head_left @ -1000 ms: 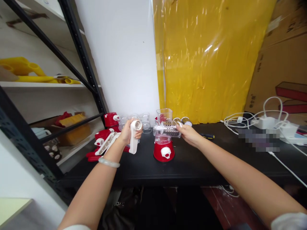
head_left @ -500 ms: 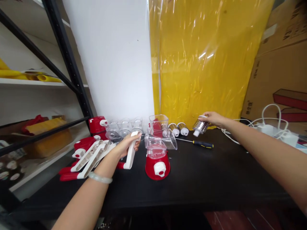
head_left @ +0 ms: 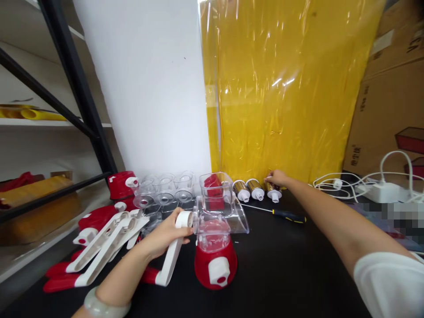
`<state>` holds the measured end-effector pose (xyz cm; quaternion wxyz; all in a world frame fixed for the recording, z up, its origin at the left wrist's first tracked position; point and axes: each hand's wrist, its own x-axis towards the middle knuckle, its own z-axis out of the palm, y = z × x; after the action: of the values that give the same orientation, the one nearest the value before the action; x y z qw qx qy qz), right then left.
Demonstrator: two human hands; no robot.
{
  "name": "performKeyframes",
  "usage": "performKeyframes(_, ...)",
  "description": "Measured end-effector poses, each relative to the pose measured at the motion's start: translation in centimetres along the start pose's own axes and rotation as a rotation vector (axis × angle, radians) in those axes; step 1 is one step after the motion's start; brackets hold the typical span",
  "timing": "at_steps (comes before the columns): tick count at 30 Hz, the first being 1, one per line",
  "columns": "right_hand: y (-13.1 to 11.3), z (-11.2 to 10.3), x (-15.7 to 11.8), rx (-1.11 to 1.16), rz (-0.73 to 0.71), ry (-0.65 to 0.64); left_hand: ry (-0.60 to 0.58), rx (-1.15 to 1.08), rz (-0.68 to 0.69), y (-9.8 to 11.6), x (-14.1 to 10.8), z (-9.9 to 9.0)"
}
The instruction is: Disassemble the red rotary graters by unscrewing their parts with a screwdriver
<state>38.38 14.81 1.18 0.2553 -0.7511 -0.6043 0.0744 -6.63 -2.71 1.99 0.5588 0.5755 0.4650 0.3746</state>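
My left hand (head_left: pixel 162 236) is closed around a white crank handle (head_left: pixel 172 260) with a red grip, its round end close to the clear side of a rotary grater. That grater has a clear hopper and barrel (head_left: pixel 232 218) on a red base (head_left: pixel 213 269) with a white knob, and stands upright on the black table. At the back, my right hand (head_left: pixel 277 177) has its fingers on the rear end of a metal grater drum (head_left: pixel 274 193), which lies beside two similar drums (head_left: pixel 255 189). The fingertips there are small and partly hidden.
A screwdriver (head_left: pixel 288 216) lies before the drums. To the left are spare crank handles (head_left: pixel 102 251), red bases (head_left: pixel 96 216) and clear hoppers (head_left: pixel 164 190). White cables and an adapter (head_left: pixel 384 192) lie at right; a black shelf frame (head_left: pixel 69 66) stands at left.
My right hand has brought the grater drum left and down, alongside the other two. My left hand has turned the crank handle's round end toward the grater. The view has shifted.
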Motion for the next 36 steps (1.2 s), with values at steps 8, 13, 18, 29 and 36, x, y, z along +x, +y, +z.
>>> performKeyframes(8,-0.1,0.9,-1.0,-0.122,-0.072,0.107,0.097,0.039,0.08,0.8,0.0,0.6)
performKeyframes(13,0.4,0.7,-3.0,-0.181,-0.12,0.064,0.212,0.275,0.181,1.1,0.2,0.6)
performKeyframes(18,0.3,1.2,-4.5,-0.231,-0.163,0.009,0.355,0.678,0.393,0.4,0.4,0.0)
performKeyframes(29,-0.7,0.4,-6.2,-0.185,-0.189,-0.012,0.295,0.884,0.432,0.3,-0.3,0.3)
performKeyframes(36,-4.4,-0.8,-8.4,-0.049,-0.351,0.114,0.3,0.901,0.419,0.5,-0.6,0.3)
